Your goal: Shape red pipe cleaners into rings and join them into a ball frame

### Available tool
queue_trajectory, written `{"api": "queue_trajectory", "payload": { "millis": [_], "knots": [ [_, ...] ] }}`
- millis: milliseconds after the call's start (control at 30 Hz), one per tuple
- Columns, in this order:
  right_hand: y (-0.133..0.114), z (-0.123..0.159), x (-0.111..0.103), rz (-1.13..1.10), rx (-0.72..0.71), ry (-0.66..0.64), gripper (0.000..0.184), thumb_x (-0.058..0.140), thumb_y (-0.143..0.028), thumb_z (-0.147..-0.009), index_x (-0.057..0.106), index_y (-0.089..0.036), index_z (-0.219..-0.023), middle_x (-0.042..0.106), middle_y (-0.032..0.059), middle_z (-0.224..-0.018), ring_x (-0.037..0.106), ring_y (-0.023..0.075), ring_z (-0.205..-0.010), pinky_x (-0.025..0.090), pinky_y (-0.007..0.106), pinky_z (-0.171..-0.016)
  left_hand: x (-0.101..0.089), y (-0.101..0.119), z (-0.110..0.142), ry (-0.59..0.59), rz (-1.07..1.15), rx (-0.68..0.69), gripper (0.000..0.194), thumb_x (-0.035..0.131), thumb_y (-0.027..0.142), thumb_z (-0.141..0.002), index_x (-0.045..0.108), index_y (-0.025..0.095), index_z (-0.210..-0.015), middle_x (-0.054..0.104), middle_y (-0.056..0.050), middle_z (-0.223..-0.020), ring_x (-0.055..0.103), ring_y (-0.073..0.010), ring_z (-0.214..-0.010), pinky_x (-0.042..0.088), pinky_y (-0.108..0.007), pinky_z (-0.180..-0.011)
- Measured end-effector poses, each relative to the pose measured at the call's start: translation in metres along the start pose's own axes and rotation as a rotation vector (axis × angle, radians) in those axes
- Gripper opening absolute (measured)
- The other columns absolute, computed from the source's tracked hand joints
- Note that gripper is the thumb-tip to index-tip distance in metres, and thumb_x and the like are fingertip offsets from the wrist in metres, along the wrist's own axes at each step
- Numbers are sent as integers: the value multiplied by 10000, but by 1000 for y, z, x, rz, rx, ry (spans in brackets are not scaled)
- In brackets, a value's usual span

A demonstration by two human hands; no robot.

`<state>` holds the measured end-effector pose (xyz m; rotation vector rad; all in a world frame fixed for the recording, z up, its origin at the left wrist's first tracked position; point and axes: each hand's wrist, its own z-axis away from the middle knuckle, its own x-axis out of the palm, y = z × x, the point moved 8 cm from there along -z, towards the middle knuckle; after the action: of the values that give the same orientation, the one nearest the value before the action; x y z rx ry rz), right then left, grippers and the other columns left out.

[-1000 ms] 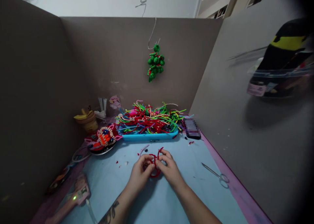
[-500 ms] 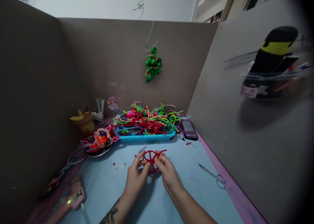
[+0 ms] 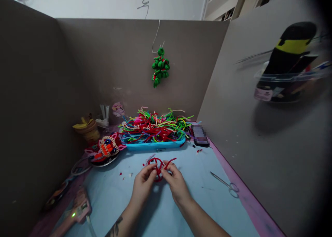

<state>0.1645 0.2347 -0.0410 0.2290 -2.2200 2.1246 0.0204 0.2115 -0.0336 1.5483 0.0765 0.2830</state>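
Observation:
Between both hands is a red pipe-cleaner ring (image 3: 156, 158) with spokes crossing inside it, raised over the blue table mat. My left hand (image 3: 144, 181) pinches the ring's left and lower side between thumb and fingers. On the right, my right hand (image 3: 175, 181) pinches the red stem where it meets the ring, and a loose end sticks out up and to the right past the fingertips. Fingers hide part of the lower ring. Behind it lies a thin pale purple piece (image 3: 149, 158) on the mat.
A blue tray (image 3: 155, 146) heaped with colourful pipe cleaners stands at the back. Scissors (image 3: 225, 185) lie right, a phone (image 3: 200, 136) behind them. A pink glue gun (image 3: 81, 209) is front left, near a plate (image 3: 105, 162) bearing a fuzzy figure. A green ornament (image 3: 160, 68) hangs above.
The red ring has turned and shifted slightly left in my fingers. My left hand now covers more of its lower left side; the view has tilted slightly.

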Motion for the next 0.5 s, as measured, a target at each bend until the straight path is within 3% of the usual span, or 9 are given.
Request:
{"api": "queue_trajectory", "payload": {
  "millis": [167,367,500],
  "knots": [
    [3,0,2,42,-13,-25,192,658,-384,-750,652,-192,-744,602,72,-1058,552,229,-960,453,292,-768,2,1,2,-9,9,-8,389,725,402,-691,704,150,-987,707,-66,-781,625,-177,-710,488,-296,-681],
    [2,1,4,157,-70,-54,136,664,-307,-740,676,-205,-829,559,88,-1161,508,262,-1093,413,357,-921,1,1,1,2,63,-53,396,752,407,-649,710,143,-941,703,-65,-738,629,-179,-665,492,-302,-655],
    [-1,2,5,166,-91,-56,111,638,-306,-760,658,-198,-776,581,77,-1067,544,236,-995,446,327,-844,2,2,2,-1,47,-49,320,756,373,-639,734,149,-867,733,-88,-819,649,-197,-730,504,-308,-695]
  ]
}}
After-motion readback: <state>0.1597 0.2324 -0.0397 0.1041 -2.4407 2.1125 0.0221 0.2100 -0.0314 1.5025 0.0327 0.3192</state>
